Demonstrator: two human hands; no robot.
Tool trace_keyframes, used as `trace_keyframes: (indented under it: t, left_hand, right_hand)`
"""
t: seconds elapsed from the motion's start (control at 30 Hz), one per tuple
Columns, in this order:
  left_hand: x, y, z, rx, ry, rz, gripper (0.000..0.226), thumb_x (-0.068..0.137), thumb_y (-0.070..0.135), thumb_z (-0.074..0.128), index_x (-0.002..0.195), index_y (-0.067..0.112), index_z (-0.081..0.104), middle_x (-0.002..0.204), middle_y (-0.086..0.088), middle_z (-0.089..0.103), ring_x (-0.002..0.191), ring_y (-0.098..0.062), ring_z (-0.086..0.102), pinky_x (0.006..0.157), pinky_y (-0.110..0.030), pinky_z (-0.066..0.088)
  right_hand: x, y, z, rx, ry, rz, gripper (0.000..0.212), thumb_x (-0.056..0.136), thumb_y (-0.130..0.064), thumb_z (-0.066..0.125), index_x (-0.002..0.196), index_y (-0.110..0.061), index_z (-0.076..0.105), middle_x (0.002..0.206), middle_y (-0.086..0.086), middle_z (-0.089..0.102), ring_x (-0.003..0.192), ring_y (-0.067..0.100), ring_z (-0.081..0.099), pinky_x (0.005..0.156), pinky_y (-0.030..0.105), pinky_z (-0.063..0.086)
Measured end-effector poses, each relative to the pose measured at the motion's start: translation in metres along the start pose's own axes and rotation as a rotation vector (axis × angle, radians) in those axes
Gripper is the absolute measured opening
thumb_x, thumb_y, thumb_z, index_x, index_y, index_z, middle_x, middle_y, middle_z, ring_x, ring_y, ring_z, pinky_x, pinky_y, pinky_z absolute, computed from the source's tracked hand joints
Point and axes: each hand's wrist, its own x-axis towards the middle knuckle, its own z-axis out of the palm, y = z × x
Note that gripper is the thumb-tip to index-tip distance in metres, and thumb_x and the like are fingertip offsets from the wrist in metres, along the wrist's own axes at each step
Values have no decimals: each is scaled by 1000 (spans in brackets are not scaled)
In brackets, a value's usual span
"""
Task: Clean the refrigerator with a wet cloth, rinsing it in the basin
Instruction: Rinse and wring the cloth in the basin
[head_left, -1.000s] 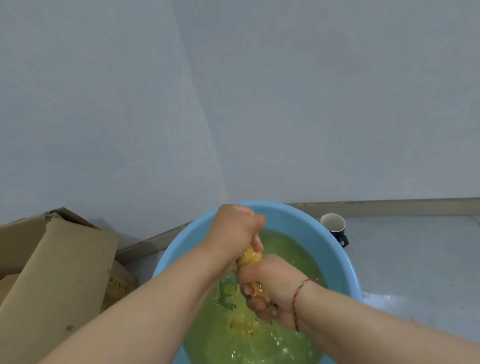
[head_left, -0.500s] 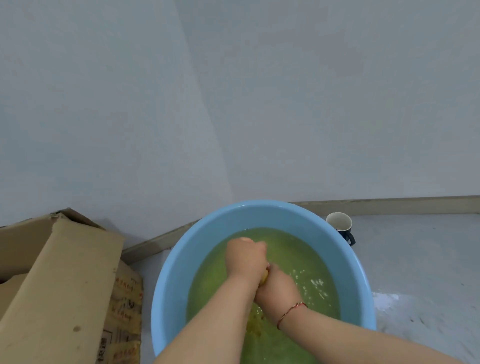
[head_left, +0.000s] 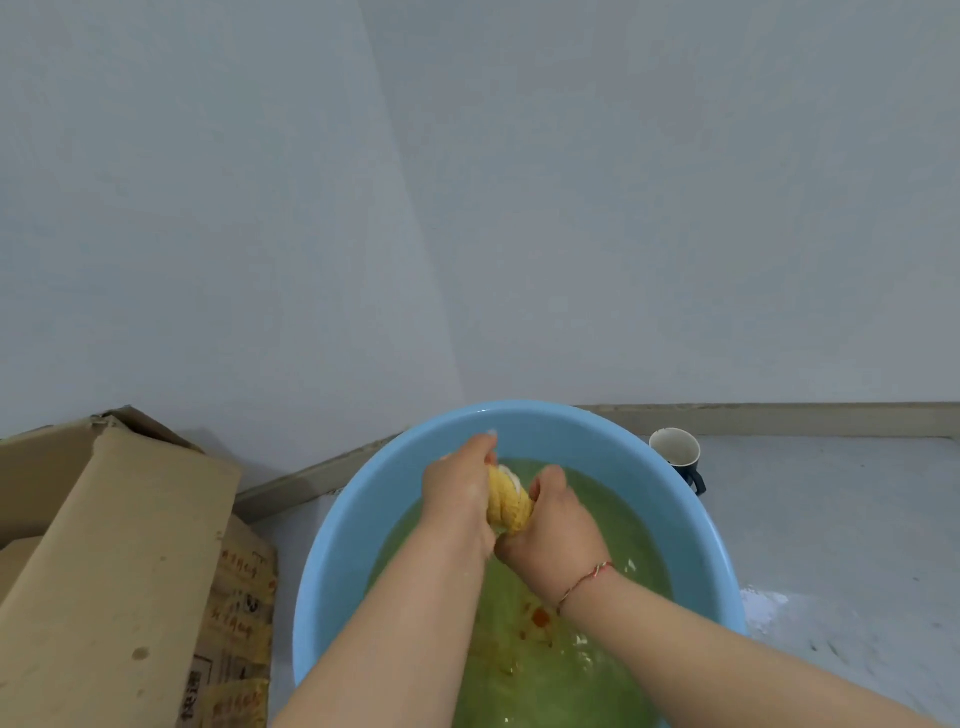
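A light blue plastic basin (head_left: 353, 525) stands on the floor, filled with greenish water that carries orange specks. Both my hands are over the water and grip a bunched yellow cloth (head_left: 506, 500) between them. My left hand (head_left: 460, 491) holds the cloth's left side, fingers curled round it. My right hand (head_left: 556, 530), with a red string bracelet at the wrist, grips the right side. The two hands touch below the cloth. The refrigerator is not in view.
A tall cardboard box (head_left: 104, 545) stands close to the basin's left, with printed cartons (head_left: 236, 623) beside it. A dark mug with a white inside (head_left: 678, 452) sits on the floor behind the basin's right rim. Grey walls meet in a corner behind.
One second ago the hands wrung the cloth above the water. They then dipped into the water, and now they hold the bunched cloth up between them, nearer the far rim.
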Motion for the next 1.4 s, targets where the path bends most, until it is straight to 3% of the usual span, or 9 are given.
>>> trace_keyframes:
  t: [0.13,0.3,0.5,0.67,0.8,0.97,1.07,1.17,1.4]
  left_hand:
    - [-7,9,-11,203,-228,-21,29,83,42,70,89,16,58,78,-6,64,71,-22,62,63,-30,50]
    - [-3,32,-24,183,-282,64,36,89,33,64,114,9,55,91,-9,71,74,-22,69,64,-34,57]
    - [-33,89,-40,209,-321,97,31,87,12,67,115,16,56,80,-6,72,69,-24,70,66,-34,53]
    - [-79,146,-42,680,-419,242,12,95,33,58,104,25,61,86,-4,71,64,-18,68,68,-34,52]
    - [-131,189,-26,847,-588,195,49,72,70,56,100,30,62,87,9,61,76,-10,58,74,-31,46]
    - [-207,238,19,571,-731,246,51,70,24,84,116,25,61,109,3,69,100,-8,66,78,-22,52]
    - [-249,275,45,381,-658,275,33,72,35,80,101,24,70,96,0,74,92,-14,69,85,-33,53]
    - [-290,313,70,274,-675,238,37,81,41,72,109,17,68,100,-7,74,97,-23,70,92,-43,53]
    - [-354,361,123,325,-490,251,32,99,31,48,102,5,66,97,-21,71,86,-31,68,82,-54,53]
  right_hand:
    - [9,-11,-18,199,-7,-21,54,59,-23,81,85,-21,34,95,2,48,69,14,48,54,24,37]
    - [16,-25,-57,428,-207,84,14,86,-26,64,83,-15,57,74,0,60,66,15,54,62,27,43]
    - [15,-56,-127,608,-169,336,19,89,-25,62,92,-6,66,89,14,69,80,26,62,86,43,51]
    - [3,-104,-203,987,-92,531,10,91,-15,57,89,-6,61,68,9,59,46,15,55,40,23,46]
    - [-18,-153,-259,1134,-255,655,16,89,-20,50,79,-8,55,56,6,47,36,13,41,29,15,26]
    - [-53,-235,-331,992,-553,456,12,83,-14,59,84,-2,61,65,9,58,45,14,51,35,18,35]
    - [-59,-258,-383,1098,-397,316,29,73,-25,72,92,-5,65,81,10,65,64,17,58,52,22,47]
    - [-76,-277,-425,721,-280,195,47,69,-47,76,101,-15,67,94,2,71,81,16,63,71,30,50]
    - [-99,-301,-501,836,-23,95,14,95,-14,54,94,-17,68,93,2,73,90,19,68,84,36,55]
